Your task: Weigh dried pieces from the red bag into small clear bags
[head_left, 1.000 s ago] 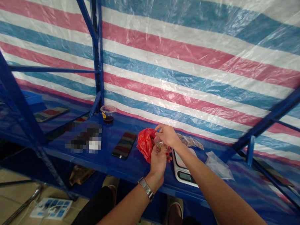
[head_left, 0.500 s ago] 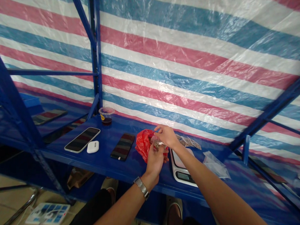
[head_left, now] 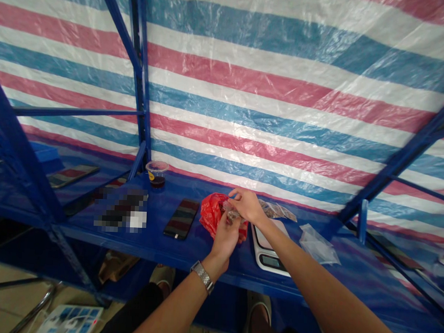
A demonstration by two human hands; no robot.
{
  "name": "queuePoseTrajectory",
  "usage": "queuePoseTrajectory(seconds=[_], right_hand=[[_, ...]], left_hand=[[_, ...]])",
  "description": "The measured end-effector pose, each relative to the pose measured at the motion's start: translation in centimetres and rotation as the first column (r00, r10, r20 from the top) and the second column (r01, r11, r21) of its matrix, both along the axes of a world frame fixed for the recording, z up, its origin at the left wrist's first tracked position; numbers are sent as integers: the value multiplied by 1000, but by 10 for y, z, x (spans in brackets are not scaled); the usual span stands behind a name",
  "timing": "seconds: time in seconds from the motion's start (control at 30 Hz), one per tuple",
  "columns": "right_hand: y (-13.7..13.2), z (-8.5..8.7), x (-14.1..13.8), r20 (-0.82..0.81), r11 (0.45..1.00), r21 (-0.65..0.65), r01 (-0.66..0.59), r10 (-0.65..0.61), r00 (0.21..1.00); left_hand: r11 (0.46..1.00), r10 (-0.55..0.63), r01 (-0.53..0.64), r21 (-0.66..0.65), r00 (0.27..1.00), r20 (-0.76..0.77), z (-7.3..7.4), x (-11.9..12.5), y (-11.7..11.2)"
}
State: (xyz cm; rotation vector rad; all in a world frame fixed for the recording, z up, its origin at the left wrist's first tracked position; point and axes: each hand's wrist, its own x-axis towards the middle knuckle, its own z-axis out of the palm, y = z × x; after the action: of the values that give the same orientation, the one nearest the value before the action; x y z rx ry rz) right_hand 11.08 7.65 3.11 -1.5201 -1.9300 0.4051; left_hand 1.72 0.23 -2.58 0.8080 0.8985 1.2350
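Note:
My left hand point(head_left: 224, 235), with a metal watch on the wrist, is closed round a small clear plastic bag point(head_left: 230, 213) with small brownish contents, held over the blue shelf point(head_left: 159, 245). My right hand point(head_left: 246, 204) pinches the top of that same bag from above. Just behind and left of both hands lies a crumpled red plastic bag point(head_left: 211, 212). A white digital scale point(head_left: 268, 247) sits right of my hands, partly hidden under my right forearm.
A dark phone point(head_left: 182, 219) lies left of the red bag, and a clear cup of dark liquid point(head_left: 156, 173) stands by the blue post. Empty clear bags point(head_left: 316, 244) lie right of the scale. A striped tarp hangs behind. A power strip point(head_left: 73, 316) is on the floor.
Both hands stay together on the small bag, shifting slightly; my right fingers have closed down onto its top. The camera has tilted a little.

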Motion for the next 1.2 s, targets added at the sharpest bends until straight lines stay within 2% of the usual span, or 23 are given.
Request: queuePoseTrajectory(seconds=[0.13, 0.27, 0.4, 0.5, 0.6, 0.7, 0.77, 0.83, 0.97, 1.2], right_hand=[[-3, -3, 7, -77, 999, 40, 0, 3, 997], [-8, -11, 22, -241, 993, 82, -84, 101, 965], [-22, -10, 35, -354, 984, 120, -131, 165, 921], [-39, -2, 46, -385, 984, 145, -108, 156, 910], [-55, -2, 70, -425, 987, 159, 11, 59, 904], [-65, -20, 107, -408, 974, 105, 201, -142, 902], [-70, -37, 129, -302, 932, 54, 358, -327, 896], [-74, -51, 144, -152, 890, 32, 454, -445, 883], [-83, -59, 155, 21, 865, 23, 502, -502, 865], [-99, -52, 162, 69, 832, 62, 551, -554, 830]], left_hand=[[999, 28, -27, 46, 1000, -4, -8, -3, 2], [974, 99, -79, 211, 991, -87, -12, -14, 6], [894, 254, -122, 431, 931, -264, -4, -27, 6], [845, 324, -66, 531, 852, -411, 6, -31, 4], [823, 350, 19, 567, 770, -533, 15, -29, 0], [801, 406, 54, 596, 682, -608, 16, -23, -3], [789, 430, 71, 611, 646, -631, 14, -19, -4], [779, 440, 87, 621, 630, -640, 11, -15, -3], [757, 448, 125, 641, 615, -649, 10, -6, -2], [735, 450, 167, 657, 604, -658, 6, 7, -2]])
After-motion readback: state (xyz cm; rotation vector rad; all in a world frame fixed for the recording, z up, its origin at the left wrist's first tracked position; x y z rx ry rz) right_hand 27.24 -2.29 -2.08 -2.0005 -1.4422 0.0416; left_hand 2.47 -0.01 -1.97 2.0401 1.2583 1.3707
